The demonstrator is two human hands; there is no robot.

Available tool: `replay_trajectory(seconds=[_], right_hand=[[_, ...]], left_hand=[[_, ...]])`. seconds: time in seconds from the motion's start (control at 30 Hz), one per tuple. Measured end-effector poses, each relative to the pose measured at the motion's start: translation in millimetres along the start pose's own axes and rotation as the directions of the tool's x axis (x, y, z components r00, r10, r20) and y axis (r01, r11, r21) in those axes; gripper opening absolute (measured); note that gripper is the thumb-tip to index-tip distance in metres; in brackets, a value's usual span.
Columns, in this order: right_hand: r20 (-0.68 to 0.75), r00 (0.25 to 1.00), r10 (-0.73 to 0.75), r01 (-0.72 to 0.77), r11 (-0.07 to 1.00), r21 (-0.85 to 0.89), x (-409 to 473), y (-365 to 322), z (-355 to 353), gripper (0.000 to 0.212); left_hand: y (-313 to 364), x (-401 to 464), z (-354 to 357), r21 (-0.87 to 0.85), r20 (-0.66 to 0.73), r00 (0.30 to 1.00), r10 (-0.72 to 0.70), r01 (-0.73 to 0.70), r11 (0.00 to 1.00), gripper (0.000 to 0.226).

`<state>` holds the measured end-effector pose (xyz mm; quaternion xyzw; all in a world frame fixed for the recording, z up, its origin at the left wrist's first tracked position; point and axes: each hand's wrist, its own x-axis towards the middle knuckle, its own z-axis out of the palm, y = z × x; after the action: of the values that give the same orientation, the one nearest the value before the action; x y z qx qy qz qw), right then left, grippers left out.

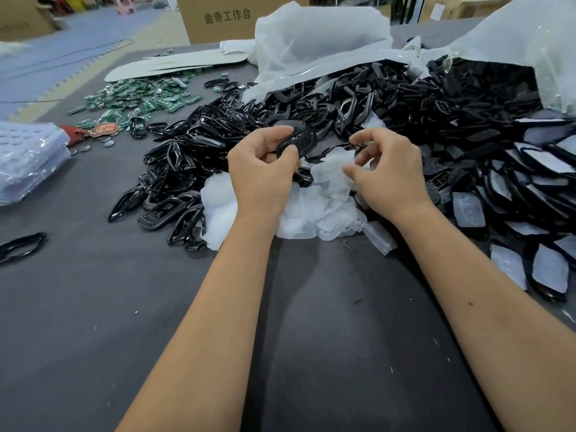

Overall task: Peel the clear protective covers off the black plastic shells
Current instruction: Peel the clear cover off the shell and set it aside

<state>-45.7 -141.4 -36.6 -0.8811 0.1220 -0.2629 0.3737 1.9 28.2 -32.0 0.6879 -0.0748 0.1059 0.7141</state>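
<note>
item: black shell [297, 141], held above the grey table [124, 307] by the left hand [261, 173]; it is gripped between the thumb and curled fingers, near the middle of the view.

item: right hand [386, 173], fingers curled, fingertips pinched on a thin dark-edged piece [341, 148] just right of the shell; whether this is a clear cover or another part cannot be told.

item: heap of peeled clear covers [314, 210], laid directly beneath both hands on the table, touching the black parts around it.

item: pile of black frames [174, 182], spread to the left of the hands and running back toward the far side of the table.

item: covered shells [536, 188], stacked at the right, whitish covers seen on them.

item: large clear bag [514, 45], lying open at the far right, black parts spilled from its mouth.

item: white bag [311, 39], crumpled behind the piles.

item: green circuit boards [140, 98], scattered at the far left of the table.

item: single black frame [21, 246], set apart near the left edge.

item: cardboard box [218, 17], printed with characters, placed beyond the table.
</note>
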Motion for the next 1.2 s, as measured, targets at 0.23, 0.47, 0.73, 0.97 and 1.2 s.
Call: replay_trajectory(seconds=[0.23,0.47,0.73,0.97,1.2], right_hand=[[-0.085,0.996,0.007,0.002,0.995,0.1,0.0,-2.1,-3.7,0.007],[-0.198,0.958,-0.208,0.208,0.978,-0.019,-3.0,-6.4,-4.4,0.005],[-0.1,0.993,0.066,0.004,0.817,0.577,0.9,-9.0,-5.1,0.009],[0.027,0.992,0.12,-0.099,0.655,0.749,-1.0,-10.4,-5.4,0.013],[0.04,0.999,-0.001,-0.03,0.653,0.757,-5.8,-17.3,-6.5,0.035]], left_hand=[[4.3,-0.9,0.5,-0.085,0.009,1.0,0.002,-0.001,0.996,0.022],[5.6,-1.4,1.5,-0.167,-0.012,0.999,-0.039,0.036,0.985,0.022],[8.0,1.3,-1.6,-0.293,-0.084,0.99,-0.111,0.082,0.953,0.023],[5.0,1.3,-1.8,-0.225,-0.061,0.996,-0.064,0.049,0.973,0.024],[2.2,-0.7,-0.4,-0.176,-0.006,1.0,-0.026,0.024,0.984,0.024]])
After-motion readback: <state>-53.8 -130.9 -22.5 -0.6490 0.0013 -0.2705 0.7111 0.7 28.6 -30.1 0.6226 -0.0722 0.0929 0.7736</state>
